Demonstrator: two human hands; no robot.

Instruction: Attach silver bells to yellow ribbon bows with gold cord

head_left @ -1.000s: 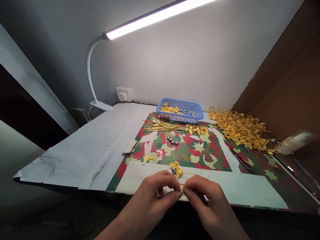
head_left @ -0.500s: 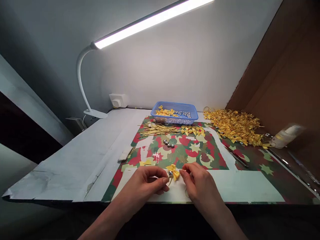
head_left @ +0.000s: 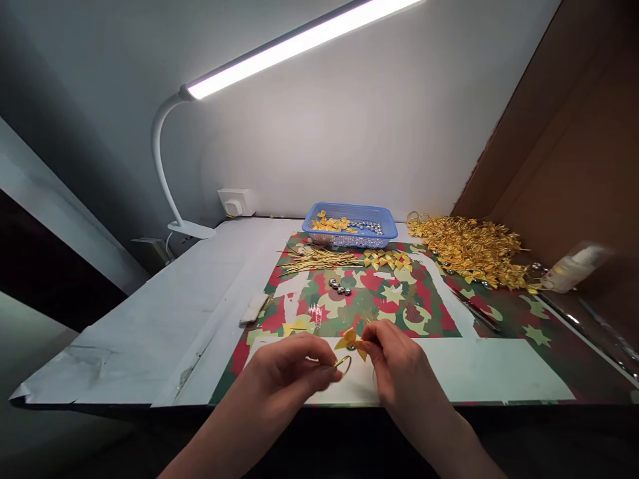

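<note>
My left hand (head_left: 292,376) is closed in a pinch on a gold cord (head_left: 347,361), whose end curves out in a small loop past the fingertips. Facing it, my right hand (head_left: 402,362) pinches a yellow ribbon bow (head_left: 346,338) by its right side. A silver jingle bell (head_left: 351,347) shows partly under the bow. Whether the cord is joined to the bow is hidden by the fingers. Both hands are just above a white strip (head_left: 474,366) along the table's front edge.
Behind the hands lie several silver bells (head_left: 340,287), gold cord lengths (head_left: 319,259) and a group of bows (head_left: 388,259). A blue basket (head_left: 349,241) stands by the wall. At right are a heap of bows (head_left: 474,253), tweezers (head_left: 476,311) and a bottle (head_left: 574,269). A lamp (head_left: 158,153) arches at left.
My right hand has moved slightly left and now grips the bow, which has turned. The cord at my left fingertips now bends into a loop, and the bell is more covered.
</note>
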